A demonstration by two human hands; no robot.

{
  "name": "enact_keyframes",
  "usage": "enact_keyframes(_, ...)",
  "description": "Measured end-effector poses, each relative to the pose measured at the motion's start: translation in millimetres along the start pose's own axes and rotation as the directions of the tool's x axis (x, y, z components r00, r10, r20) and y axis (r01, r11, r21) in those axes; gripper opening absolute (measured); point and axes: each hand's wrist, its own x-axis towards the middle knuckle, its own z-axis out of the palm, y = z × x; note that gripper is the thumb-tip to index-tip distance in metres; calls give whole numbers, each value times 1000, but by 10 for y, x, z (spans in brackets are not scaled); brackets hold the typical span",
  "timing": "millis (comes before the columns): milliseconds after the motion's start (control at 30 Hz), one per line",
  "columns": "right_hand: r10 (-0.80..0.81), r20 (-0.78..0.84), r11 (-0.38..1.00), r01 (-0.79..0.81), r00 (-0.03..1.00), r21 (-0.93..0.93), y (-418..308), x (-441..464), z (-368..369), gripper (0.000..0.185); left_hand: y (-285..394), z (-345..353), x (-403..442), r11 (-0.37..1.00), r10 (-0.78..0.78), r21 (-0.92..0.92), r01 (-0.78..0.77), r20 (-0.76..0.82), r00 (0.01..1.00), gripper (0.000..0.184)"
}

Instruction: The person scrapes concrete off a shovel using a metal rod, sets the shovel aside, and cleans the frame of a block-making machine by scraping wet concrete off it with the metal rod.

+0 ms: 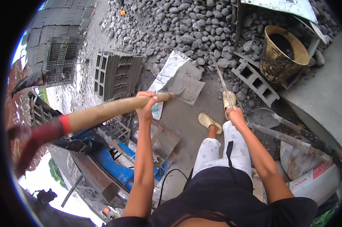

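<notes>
My left hand (pixel 146 104) is closed around the wooden shaft of a shovel (pixel 114 109). Its red handle end reaches toward the far left, blurred and close to the camera. The flat grey blade (pixel 192 90) lies low over the ground beside a crumpled silver sheet (pixel 173 66). My right hand (pixel 236 115), also closed, grips a thin rod (pixel 221 77) that points forward to the edge of the stones. What the rod is made of I cannot tell. Below that hand are my feet in cream clogs (pixel 209 123).
A heap of grey stones (pixel 186 26) spreads ahead. Stacked hollow blocks (pixel 118 73) stand left, a single block (pixel 256 81) right, beside a dirty bucket (pixel 282 55). Another shovel (pixel 288 140) and cement bags (pixel 311 181) lie right. Blue metal machinery (pixel 110 160) sits lower left.
</notes>
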Motion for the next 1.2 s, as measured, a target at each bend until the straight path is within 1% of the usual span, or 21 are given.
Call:
enact_keyframes(67,-71,-92,997,72,993,6,35,-153,-304,29,259,247,364,999,19,-43,-32,-261,965,20)
enact_keyframes(167,-216,-195,976,207,957,-66,125,-390,-689,31,850,487,867,981,-106,-193,3,-525,845,23)
enact_keyframes(267,-227,-286,974,219,931,-61,151,-507,-869,32,1272,218,1246,924,-312,-356,140,-489,815,41)
enact_keyframes(300,-272,-339,947,313,901,72,216,-481,-848,34,1411,171,1315,889,-375,-426,168,-465,802,47)
enact_keyframes(367,-184,-327,944,259,927,203,-53,-665,-1005,36,1476,-29,1416,872,-428,-455,178,-533,730,59)
enact_keyframes(433,-325,-388,787,474,862,394,-494,-842,-1226,35,1545,-139,1302,856,-455,-490,166,-560,693,67)
enact_keyframes(467,-373,-417,694,547,829,468,-809,-993,-1387,31,1655,-72,1155,847,-484,-504,169,-600,637,64)
enact_keyframes(533,-468,-565,550,725,679,415,-1413,-1228,-1732,30,1382,-438,1171,814,-471,-579,51,-605,642,61)
enact_keyframes(567,-504,-661,453,822,556,346,-1690,-1312,-1890,30,1499,-370,1011,732,-582,-678,71,-567,583,58)
enact_keyframes(633,-507,-765,314,911,397,265,-2139,-1470,-2139,31,1577,-362,831,649,-637,-761,-4,-546,544,54)
enact_keyframes(700,-488,-815,142,950,311,278,-2456,-1446,-2183,29,1585,-437,722,619,-660,-785,-18,-533,529,52)
enact_keyframes(733,-465,-830,101,950,308,297,-2579,-1400,-2074,27,1587,-484,679,603,-673,-797,-28,-527,519,51)
enact_keyframes(800,-448,-790,14,887,418,461,-2620,-1154,-1592,23,1618,-454,599,549,-661,-823,-145,-533,528,50)
enact_keyframes(833,-450,-724,74,830,522,552,-2488,-897,-1251,24,1639,-414,557,519,-655,-831,-201,-538,531,49)
enact_keyframes(867,-462,-712,299,848,530,437,-2259,-468,-798,22,1679,-368,518,494,-663,-837,-233,-537,522,47)
enact_keyframes(900,-515,-504,474,720,694,507,-2021,-348,-386,20,1700,-330,487,501,-639,-827,-255,-553,535,46)
enact_keyframes(933,-542,-134,710,537,830,455,-1770,-228,-102,20,1706,-296,441,514,-617,-815,-268,-568,544,44)
enact_keyframes(967,-369,210,846,234,905,478,-1789,-400,-68,21,1721,-259,407,528,-593,-802,-278,-583,555,43)
enact_keyframes(1000,-386,189,782,211,903,586,-1869,-500,-61,20,1760,-229,379,480,-602,-796,-369,-605,522,40)
enact_keyframes(1100,-499,112,639,277,860,717,-2312,-356,-572,17,1672,-475,287,478,-580,-766,-430,-643,501,40)
enact_keyframes(1200,-593,-248,304,499,766,812,-2806,-443,-1150,22,1894,-461,26,531,-616,-738,-416,-674,409,40)
